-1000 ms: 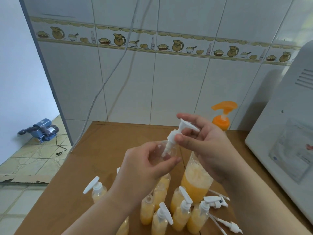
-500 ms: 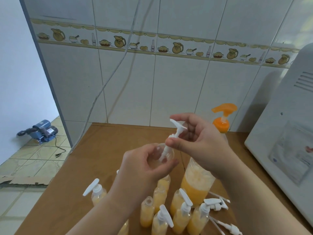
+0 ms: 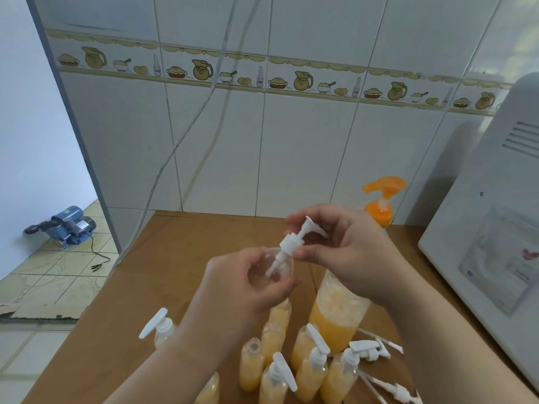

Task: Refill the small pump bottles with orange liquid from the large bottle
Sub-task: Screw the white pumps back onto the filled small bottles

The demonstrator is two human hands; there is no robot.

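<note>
Left hand [image 3: 248,284] grips clear bottle [image 3: 277,266] (tilted) — right hand [image 3: 350,255] pinches its white pump [image 3: 297,240].

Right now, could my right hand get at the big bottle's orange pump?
Probably not yet: the right hand pinches the white pump. The orange pump stands unobstructed behind it.

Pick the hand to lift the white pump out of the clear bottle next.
Right. The right hand already pinches the white pump at its collar, while the left hand grips the clear bottle.
</note>
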